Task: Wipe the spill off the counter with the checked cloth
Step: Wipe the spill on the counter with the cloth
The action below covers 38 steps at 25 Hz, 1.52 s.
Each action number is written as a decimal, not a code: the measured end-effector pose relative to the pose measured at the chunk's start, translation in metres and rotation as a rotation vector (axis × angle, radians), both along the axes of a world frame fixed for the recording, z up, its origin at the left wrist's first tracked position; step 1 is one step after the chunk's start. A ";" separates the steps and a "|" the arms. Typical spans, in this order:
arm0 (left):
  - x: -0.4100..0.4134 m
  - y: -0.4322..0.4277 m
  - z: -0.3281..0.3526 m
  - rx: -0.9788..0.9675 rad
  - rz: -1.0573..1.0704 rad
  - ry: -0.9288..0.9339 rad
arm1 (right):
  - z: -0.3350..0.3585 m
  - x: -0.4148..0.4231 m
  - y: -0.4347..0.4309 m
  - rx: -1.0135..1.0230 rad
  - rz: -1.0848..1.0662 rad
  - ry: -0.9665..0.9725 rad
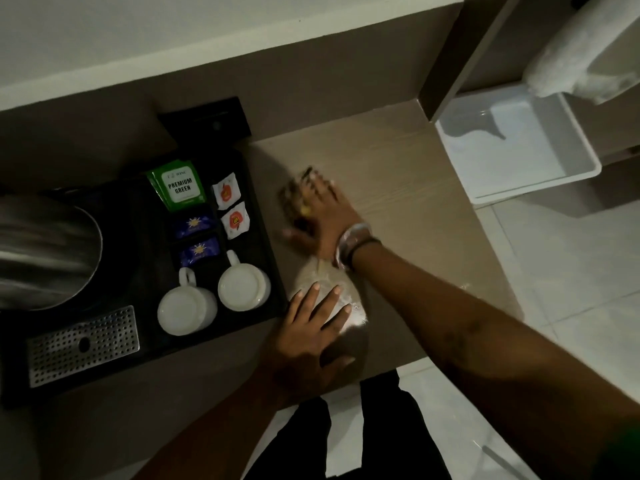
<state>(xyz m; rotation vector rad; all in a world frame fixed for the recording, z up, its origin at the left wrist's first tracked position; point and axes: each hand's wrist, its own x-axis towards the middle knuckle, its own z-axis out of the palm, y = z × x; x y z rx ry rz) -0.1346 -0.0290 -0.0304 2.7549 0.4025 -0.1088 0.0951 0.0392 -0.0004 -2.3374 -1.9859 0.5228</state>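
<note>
You are in the middle of the wipe itself. The counter runs out bare beyond your right hand and to its right, and I see no clear puddle on it; the light is dim, so wet patches may be hiding.

Just to the left of both hands sits the black tray, its edge almost touching your left fingers. It carries a steel kettle at the far left, two white mugs nearest your left hand, and tea sachets level with your right hand. Well to the right of your right hand, past the counter's edge, stands a white bin.

Your right hand lies flat with fingers spread, pressing the cloth to the counter; the cloth is blurred and shows only at the fingertips, towards the tray. Your left hand is also spread and flat, resting on a pale, shiny patch nearer you. I cannot tell whether that patch is the spill or a thin wrapper.

Next, I would sweep the cloth back towards the left hand, lifting that hand clear so the patch can be covered. Keep the stroke off the tray edge, since a knock could jog the mugs.
</note>
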 end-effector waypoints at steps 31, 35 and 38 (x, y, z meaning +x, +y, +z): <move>-0.017 0.004 -0.007 0.055 -0.148 -0.015 | -0.005 0.063 -0.126 0.060 -0.788 -0.014; -0.073 0.045 -0.008 0.097 -0.479 -0.078 | -0.007 -0.019 -0.129 0.027 -0.500 0.005; -0.091 0.058 -0.005 0.097 -0.516 -0.066 | -0.014 -0.054 -0.162 -0.020 -0.090 -0.030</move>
